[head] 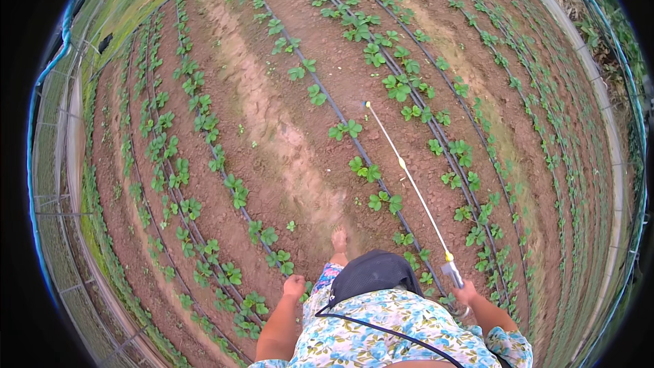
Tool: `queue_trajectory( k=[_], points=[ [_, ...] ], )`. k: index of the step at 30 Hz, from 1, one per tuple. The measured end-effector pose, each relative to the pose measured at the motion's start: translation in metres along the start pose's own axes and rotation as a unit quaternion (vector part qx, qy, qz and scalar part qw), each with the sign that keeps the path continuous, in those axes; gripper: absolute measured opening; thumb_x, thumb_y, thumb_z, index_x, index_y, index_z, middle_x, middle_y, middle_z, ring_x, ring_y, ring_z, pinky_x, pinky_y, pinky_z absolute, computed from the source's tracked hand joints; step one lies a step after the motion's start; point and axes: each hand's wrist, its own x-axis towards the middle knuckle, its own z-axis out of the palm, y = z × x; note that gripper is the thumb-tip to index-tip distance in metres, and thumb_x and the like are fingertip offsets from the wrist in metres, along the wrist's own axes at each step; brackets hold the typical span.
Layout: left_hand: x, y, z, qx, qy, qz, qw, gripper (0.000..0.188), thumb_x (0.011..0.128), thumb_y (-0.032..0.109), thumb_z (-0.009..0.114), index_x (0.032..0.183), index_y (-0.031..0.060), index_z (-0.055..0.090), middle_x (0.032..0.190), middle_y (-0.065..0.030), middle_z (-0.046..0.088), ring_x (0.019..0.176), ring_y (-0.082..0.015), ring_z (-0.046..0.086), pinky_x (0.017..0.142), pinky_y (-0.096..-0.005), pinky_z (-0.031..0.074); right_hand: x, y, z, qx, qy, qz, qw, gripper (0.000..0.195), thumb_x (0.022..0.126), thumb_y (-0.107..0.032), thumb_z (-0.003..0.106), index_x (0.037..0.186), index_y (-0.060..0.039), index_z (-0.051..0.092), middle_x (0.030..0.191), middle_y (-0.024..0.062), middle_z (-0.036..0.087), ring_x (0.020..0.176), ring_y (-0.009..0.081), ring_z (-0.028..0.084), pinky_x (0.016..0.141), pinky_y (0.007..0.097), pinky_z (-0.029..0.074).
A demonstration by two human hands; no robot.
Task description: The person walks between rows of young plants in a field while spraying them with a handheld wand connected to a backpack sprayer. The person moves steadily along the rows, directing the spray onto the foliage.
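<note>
My right hand (pixel 464 292) is closed around the grey handle of a spray lance (pixel 425 205). Its thin metal wand slants up and to the left, with yellow fittings along it. The spray nozzle (pixel 367 105) hangs over bare soil, right of a black drip line (pixel 334 105) lined with small green plants. A hose curls below the handle. At the lower left, my left hand (pixel 295 285) is curled in a loose fist beside a leafy plant (pixel 281 262); nothing shows in it.
Rows of leafy seedlings (pixel 398 87) and drip lines run across reddish-brown soil. A bare foot (pixel 339 239) stands on a trodden strip (pixel 286 148) between rows. Netting on a metal frame (pixel 56 204) borders the left side; a pale kerb (pixel 608 107) curves along the right.
</note>
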Motion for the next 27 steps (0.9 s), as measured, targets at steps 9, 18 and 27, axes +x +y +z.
queue_trajectory(
  k=[9, 18, 27],
  points=[
    [0.005, 0.0, 0.002, -0.015, -0.019, 0.003, 1.0, 0.024, 0.081, 0.017, 0.06, 0.099, 0.0017, 0.063, 0.085, -0.012, 0.067, 0.07, -0.0195, 0.066, 0.067, -0.0321, 0.054, 0.023, -0.103, 0.028, -0.133, 0.034, -0.138, 0.981, 0.033, 0.072, -0.021, 0.061, 0.097, -0.0003, 0.06, 0.089, 0.0243, 0.064, 0.087, 0.0384, 0.062, 0.076, 0.0436, 0.049],
    [0.011, 0.008, -0.025, -0.053, -0.005, -0.012, 0.999, 0.024, 0.082, 0.016, 0.059, 0.1, 0.0002, 0.062, 0.091, -0.0113, 0.066, 0.074, -0.0189, 0.066, 0.066, -0.0319, 0.054, 0.105, -0.387, 0.094, -0.065, 0.116, -0.291, 0.948, 0.021, 0.077, -0.014, 0.055, 0.094, -0.0025, 0.057, 0.088, 0.0256, 0.062, 0.089, 0.0406, 0.06, 0.078, 0.0468, 0.047],
    [0.041, -0.027, -0.043, -0.074, 0.018, -0.023, 0.997, 0.026, 0.083, 0.021, 0.06, 0.099, 0.0006, 0.063, 0.084, -0.0124, 0.067, 0.075, -0.0202, 0.066, 0.066, -0.0323, 0.053, 0.074, -0.251, 0.064, -0.111, 0.087, -0.199, 0.97, 0.026, 0.073, -0.022, 0.058, 0.091, -0.0033, 0.062, 0.083, 0.0235, 0.064, 0.084, 0.0395, 0.062, 0.074, 0.0453, 0.049]
  ],
)
